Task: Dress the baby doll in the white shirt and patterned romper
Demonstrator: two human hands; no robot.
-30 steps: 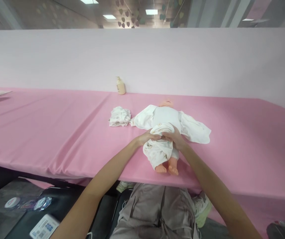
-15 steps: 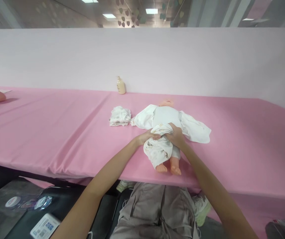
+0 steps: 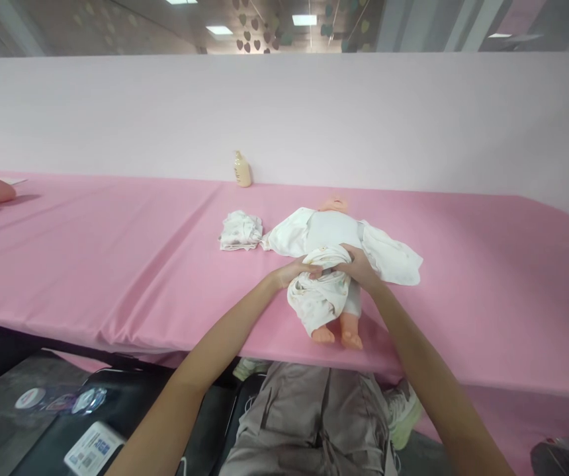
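While a bunched white baby garment (image 3: 318, 301) lies over the lower body of a baby doll (image 3: 333, 231), near the front edge of the pink tablecloth (image 3: 483, 284), both hands pinch its gathered far end. The left hand (image 3: 298, 270) and right hand (image 3: 360, 265) each lay a thumb on the fabric; most other fingers are hidden. The step in hand looks like gathering the garment around the legs; the next move probably calls for holding that opening wide and bringing the outer leg in.

There is one doll, on its back, with two feet showing: one at the garment's lower edge, one clear of it. Beyond lie one folded stack of white cloths (image 3: 241, 231) and, near the wall, one pump bottle (image 3: 242, 170).
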